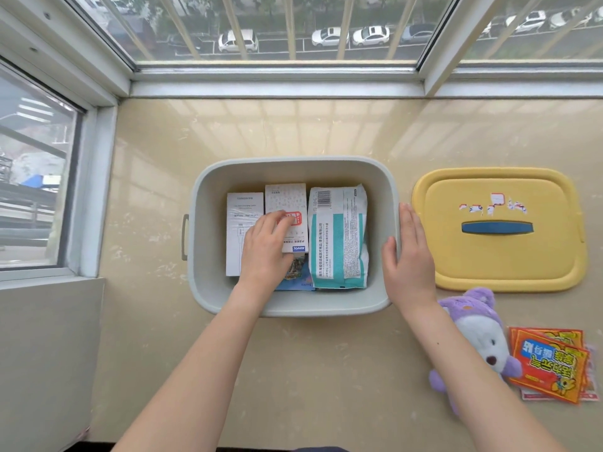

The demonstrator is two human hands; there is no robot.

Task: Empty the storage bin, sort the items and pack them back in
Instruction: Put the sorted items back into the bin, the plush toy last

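The storage bin (293,162) stands at the middle of the window ledge (146,190), open, with its yellow lid (496,265) lying flat just beside it toward the ledge's right edge. 3 items lie side by side on the bin floor: a white box (239,213) on the left, a patterned box (286,195) in the middle and a teal-and-white soft pack (337,243) on the right; a blue item (298,284) shows partly beneath the patterned box. The left hand (266,252) reaches into the bin; its fingers (274,220) curl over the face of the patterned box, with the thumb at the box's near end, apparently taking hold. The right hand (409,256) rests against the bin's right rim, fingers (409,216) straight and together, steadying the bin. A purple plush toy (479,334) and red packets (551,363) lie near the ledge's front right corner. The 2 boxes are probably light, stiff card with smooth faces; grip each across its narrow sides or by its near end, not by the flat face. The soft pack likely yields and sags; support it from beneath or pinch its sealed end. The bin itself appears rigid plastic; lift it by the rim or the side handle (185,236).
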